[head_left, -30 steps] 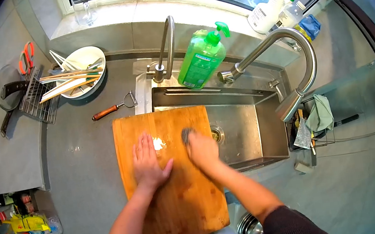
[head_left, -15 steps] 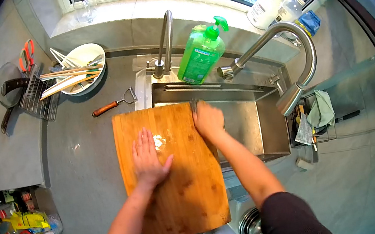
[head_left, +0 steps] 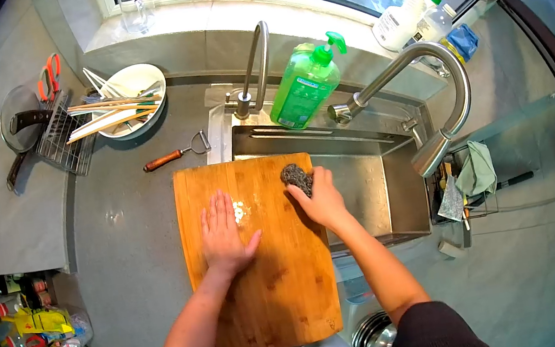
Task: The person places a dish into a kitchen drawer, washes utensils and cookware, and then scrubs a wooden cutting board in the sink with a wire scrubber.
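A wooden cutting board (head_left: 273,295) lies across the counter and the left part of the sink, its surface wet and shiny near the middle. My left hand (head_left: 226,234) rests flat on it, fingers stretched out and thumb spread. Near the board's upper right corner, my right hand (head_left: 321,199) grips a grey steel wool scrubber (head_left: 296,179), which shows above the thumb against the wood. My right fingertips are partly hidden.
The metal sink (head_left: 403,184) opens on the right, under a curved faucet (head_left: 462,87). Behind the board stand a green soap bottle (head_left: 305,91) and a thin tap (head_left: 264,55). To the left are a peeler (head_left: 164,161), a bowl (head_left: 155,84) with chopsticks, and a wire rack (head_left: 64,143).
My right hand has turned and shifted slightly right and down, bringing the scrubber more into sight. My left hand stays flat on the board. The view has shifted a little.
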`<state>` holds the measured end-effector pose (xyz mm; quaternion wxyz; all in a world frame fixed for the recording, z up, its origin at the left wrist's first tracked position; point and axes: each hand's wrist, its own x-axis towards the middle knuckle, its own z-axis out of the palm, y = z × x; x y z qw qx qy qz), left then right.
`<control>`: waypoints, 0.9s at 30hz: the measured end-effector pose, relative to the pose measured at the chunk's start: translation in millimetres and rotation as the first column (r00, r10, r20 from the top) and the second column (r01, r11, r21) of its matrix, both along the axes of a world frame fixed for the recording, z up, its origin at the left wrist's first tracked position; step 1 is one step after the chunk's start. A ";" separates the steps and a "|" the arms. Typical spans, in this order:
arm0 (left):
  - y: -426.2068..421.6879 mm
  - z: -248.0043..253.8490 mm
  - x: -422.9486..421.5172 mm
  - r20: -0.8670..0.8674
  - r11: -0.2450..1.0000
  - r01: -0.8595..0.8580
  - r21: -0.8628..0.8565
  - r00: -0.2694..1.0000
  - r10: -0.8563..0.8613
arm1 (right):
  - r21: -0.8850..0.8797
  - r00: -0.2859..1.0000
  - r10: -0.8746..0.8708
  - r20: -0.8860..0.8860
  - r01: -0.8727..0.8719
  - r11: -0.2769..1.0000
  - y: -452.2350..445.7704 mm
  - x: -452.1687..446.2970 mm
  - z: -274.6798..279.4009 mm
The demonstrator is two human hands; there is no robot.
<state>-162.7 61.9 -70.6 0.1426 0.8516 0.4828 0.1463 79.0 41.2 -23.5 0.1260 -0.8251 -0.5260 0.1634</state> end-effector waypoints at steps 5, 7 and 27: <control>2.3 0.4 -0.4 -0.002 1.000 -0.007 -0.026 1.000 0.007 | 0.239 0.848 0.497 0.184 -0.529 0.815 -17.7 24.1 -30.7; 2.1 -0.1 -0.9 -0.010 0.999 -0.007 -0.038 1.000 0.007 | 0.335 0.833 0.539 0.119 -0.545 0.768 3.7 8.8 -38.3; 5.0 4.4 -1.1 0.036 1.000 -0.011 -0.027 0.999 0.012 | 0.452 0.949 0.149 0.277 -0.266 0.851 25.3 21.7 -57.6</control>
